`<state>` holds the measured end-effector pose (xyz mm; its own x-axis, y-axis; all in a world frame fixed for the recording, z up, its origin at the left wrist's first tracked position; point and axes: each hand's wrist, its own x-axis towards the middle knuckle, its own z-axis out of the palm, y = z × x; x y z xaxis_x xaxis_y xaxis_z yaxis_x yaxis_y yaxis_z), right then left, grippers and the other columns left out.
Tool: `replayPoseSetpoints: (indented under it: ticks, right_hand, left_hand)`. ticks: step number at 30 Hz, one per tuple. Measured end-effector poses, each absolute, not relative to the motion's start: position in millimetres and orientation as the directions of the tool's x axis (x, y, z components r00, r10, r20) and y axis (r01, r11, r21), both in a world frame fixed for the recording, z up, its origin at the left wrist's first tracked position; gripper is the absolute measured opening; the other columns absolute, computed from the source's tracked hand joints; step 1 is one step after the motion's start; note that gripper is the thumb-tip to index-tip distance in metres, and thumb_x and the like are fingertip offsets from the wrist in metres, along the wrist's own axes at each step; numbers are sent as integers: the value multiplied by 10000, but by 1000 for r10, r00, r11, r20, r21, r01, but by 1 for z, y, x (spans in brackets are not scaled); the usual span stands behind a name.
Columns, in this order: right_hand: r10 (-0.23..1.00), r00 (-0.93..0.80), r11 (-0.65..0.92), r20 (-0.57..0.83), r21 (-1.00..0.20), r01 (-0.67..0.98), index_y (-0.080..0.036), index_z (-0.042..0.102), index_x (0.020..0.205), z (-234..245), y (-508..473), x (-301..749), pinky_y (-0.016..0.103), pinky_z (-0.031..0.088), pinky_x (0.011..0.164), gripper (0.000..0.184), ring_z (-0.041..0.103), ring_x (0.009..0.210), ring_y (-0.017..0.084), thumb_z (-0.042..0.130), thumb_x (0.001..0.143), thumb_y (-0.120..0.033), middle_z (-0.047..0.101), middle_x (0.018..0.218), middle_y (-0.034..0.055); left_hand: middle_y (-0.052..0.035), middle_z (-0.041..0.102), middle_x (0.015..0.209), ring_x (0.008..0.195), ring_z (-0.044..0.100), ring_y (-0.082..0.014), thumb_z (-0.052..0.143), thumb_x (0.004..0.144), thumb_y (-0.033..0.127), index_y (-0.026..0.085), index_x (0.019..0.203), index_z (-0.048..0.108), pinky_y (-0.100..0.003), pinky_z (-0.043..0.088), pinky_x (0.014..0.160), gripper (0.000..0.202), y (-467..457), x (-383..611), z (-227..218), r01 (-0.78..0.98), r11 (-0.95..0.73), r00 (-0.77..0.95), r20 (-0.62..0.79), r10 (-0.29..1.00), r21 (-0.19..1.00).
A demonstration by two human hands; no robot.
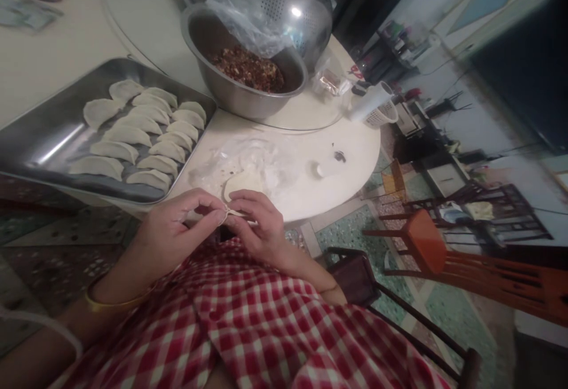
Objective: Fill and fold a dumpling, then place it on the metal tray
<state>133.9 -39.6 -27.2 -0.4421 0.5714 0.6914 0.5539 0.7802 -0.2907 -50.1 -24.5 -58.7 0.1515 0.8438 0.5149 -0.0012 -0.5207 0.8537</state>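
Note:
Between my two hands, just over the table's near edge, is a dumpling [229,214] with its pale dough edge pinched together. My left hand [175,223] grips one side of it with thumb and forefinger. On the other side, the fingers and thumb of my right hand [261,224] press the same edge. Most of the dumpling is hidden by my fingers. A flat round dough wrapper [242,184] lies on the floured tabletop right behind my hands. To the left, a metal tray [57,134] holds rows of folded dumplings.
Behind the wrapper stands a steel bowl [248,102] of dark minced filling [248,69], a plastic bag [248,28] over its rim. A perforated colander [306,10] leans behind it. A white basket [382,113] sits at the table's right edge. An orange chair [423,241] is farther right.

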Motion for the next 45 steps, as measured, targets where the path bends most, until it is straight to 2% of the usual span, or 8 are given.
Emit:
replayPoseSetpoints:
  ticks: [7,15,21,27,30,35,40,45]
  right_hand:
    - [504,-446,811,739,-229,538,-240,663,1054,-25,-39,131,325,630,865,129,714,1032,176,582,974,-300,729,1123,91]
    - [431,-396,825,811,-177,537,-214,637,989,-21,-39,126,296,641,802,89,721,1028,171,572,980,-274,732,1055,101]
    - [424,-416,825,804,-154,544,-224,632,1023,-21,-38,127,319,634,838,89,707,1063,181,563,985,-264,731,1042,93]
    - [365,-476,837,800,-59,544,-208,641,1082,-22,-38,129,297,630,824,130,702,1060,184,572,975,-233,721,1086,106]
    - [384,-489,829,783,-59,556,-200,630,1088,-20,-37,130,303,628,844,142,699,1072,181,538,989,-243,717,1098,113]
    - [479,-488,829,730,-193,524,-226,603,1151,-9,-35,126,349,602,965,173,672,1132,172,517,1004,-253,717,1135,91]
    - [563,-544,817,622,-319,481,-218,535,1298,10,-38,128,386,573,1043,354,615,1233,195,501,949,-172,656,1273,108]
    - [743,-494,664,451,-587,463,-237,500,1369,22,-47,129,273,636,834,450,629,1217,210,572,925,-246,574,1409,113]
  left_hand:
    - [2,696,759,644,602,-128,681,790,446,201,808,683,-194,501,593,246,-24,-52,-54,-79,-407,154,414,897,910]
    - [15,681,748,632,582,-109,600,869,387,209,809,685,-180,483,600,206,-27,-53,-53,-97,-487,186,496,848,868]
    - [12,699,872,795,648,-132,656,878,354,225,927,675,-196,517,749,139,-28,-49,-64,40,-606,116,598,793,795]
    - [51,700,787,701,641,-92,624,902,262,240,836,671,-154,496,651,84,-29,-46,-60,116,-748,15,752,659,653]
    - [50,716,827,709,649,-92,648,897,315,259,943,720,-155,505,649,102,-26,-45,-66,71,-704,-10,707,707,706]
    - [3,722,1069,826,650,-102,713,852,353,291,1261,709,-184,533,763,413,-18,-39,-76,-132,-580,6,586,810,804]
    - [-16,727,1180,1021,670,-126,715,869,279,266,1188,753,-192,520,929,322,-11,-25,-80,-403,-442,-23,474,880,801]
    - [-23,738,1037,913,681,-121,728,846,231,223,941,782,-174,554,785,109,-8,-20,-81,-543,-434,-68,477,876,719]
